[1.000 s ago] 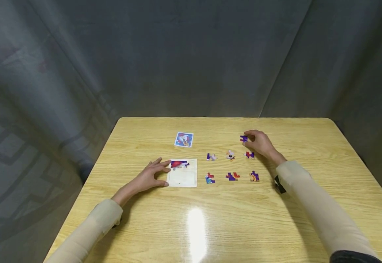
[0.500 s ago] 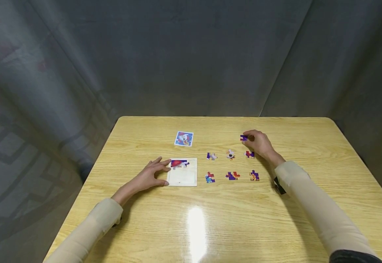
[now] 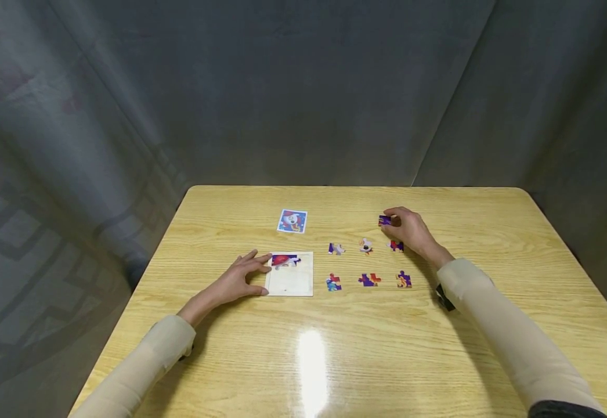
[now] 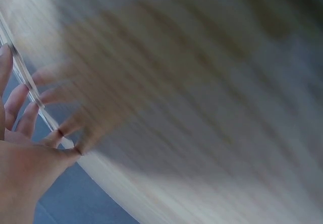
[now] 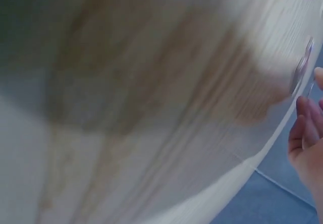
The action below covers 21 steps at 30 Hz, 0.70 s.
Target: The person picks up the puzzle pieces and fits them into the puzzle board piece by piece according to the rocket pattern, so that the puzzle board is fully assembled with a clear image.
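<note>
My left hand (image 3: 234, 283) rests at the left edge of a pale square puzzle board (image 3: 292, 283), fingertips near its upper left and thumb at its lower left. Puzzle pieces with a red and white picture (image 3: 282, 260) fill the board's top left; the rest of it is bare. At the back right, my right hand (image 3: 410, 228) pinches a purple puzzle piece (image 3: 384, 220) between thumb and fingers. Below that hand lies a red and purple piece (image 3: 396, 246). In the right wrist view, the right hand (image 5: 309, 133) shows only at the right edge.
Loose pieces lie in two rows right of the board, among them a white one (image 3: 366, 246), a purple and orange one (image 3: 369, 280) and a blue and red one (image 3: 333, 283). A small picture card (image 3: 292, 221) lies behind the board. Grey curtains (image 3: 303, 93) surround the wooden table (image 3: 230, 360).
My right hand has shifted slightly left with the purple puzzle piece in its fingers. The left hand and the board have stayed in place.
</note>
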Tool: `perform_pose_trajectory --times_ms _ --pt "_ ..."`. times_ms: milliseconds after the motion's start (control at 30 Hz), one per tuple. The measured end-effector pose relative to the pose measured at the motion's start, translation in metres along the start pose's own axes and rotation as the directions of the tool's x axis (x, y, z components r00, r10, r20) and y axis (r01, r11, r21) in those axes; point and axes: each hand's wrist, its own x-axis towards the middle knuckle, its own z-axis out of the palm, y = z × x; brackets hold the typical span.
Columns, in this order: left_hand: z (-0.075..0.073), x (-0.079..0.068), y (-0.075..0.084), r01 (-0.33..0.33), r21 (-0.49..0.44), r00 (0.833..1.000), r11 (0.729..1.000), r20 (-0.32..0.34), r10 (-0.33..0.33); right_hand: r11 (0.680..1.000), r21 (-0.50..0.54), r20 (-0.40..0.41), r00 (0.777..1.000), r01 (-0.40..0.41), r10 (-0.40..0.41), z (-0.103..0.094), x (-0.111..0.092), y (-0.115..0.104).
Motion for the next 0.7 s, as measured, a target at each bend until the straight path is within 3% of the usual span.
perform_pose_trajectory --times_ms 500,700 --pt "0.000 0.003 -0.002 -0.002 0.018 1.000 1.000 0.004 0.002 0.983 0.041 -0.060 0.982 0.181 -0.178 0.009 -0.003 -0.019" --pt "0.000 0.003 -0.001 -0.004 0.010 1.000 1.000 0.004 0.004 0.980 0.057 -0.058 0.980 0.191 -0.188 0.015 -0.003 -0.033"
